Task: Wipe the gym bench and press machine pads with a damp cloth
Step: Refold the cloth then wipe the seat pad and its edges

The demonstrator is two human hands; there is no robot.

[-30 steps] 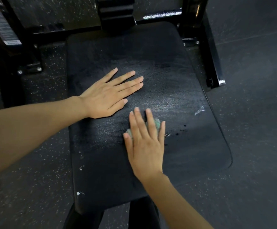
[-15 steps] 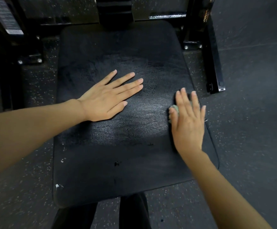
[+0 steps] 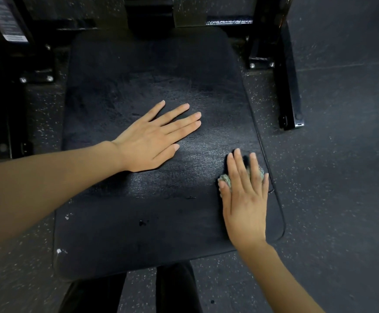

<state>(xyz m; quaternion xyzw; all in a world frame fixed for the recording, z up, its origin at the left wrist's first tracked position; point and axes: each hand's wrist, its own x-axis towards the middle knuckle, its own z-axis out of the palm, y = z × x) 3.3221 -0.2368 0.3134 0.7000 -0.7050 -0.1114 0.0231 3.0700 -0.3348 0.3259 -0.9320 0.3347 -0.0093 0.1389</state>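
Observation:
A black padded seat pad (image 3: pixel 138 222) fills the middle of the view, worn and scuffed, with damp streaks across its centre. My left hand (image 3: pixel 152 141) lies flat on the pad's middle, fingers spread, holding nothing. My right hand (image 3: pixel 245 195) presses a small pale green cloth (image 3: pixel 225 179) flat against the pad near its right edge. Most of the cloth is hidden under my palm and fingers; bits show by my thumb and little finger.
Black steel frame legs (image 3: pixel 288 86) with bolted feet stand right of the pad, and another frame post (image 3: pixel 5 98) stands left. A dark backrest support (image 3: pixel 147 12) rises behind the pad. Speckled black rubber floor (image 3: pixel 342 177) surrounds everything. My dark trouser legs (image 3: pixel 175 290) show below.
My right hand slid the cloth from the pad's centre to its right edge, then back a little toward me along that edge. The left hand stayed flat in place.

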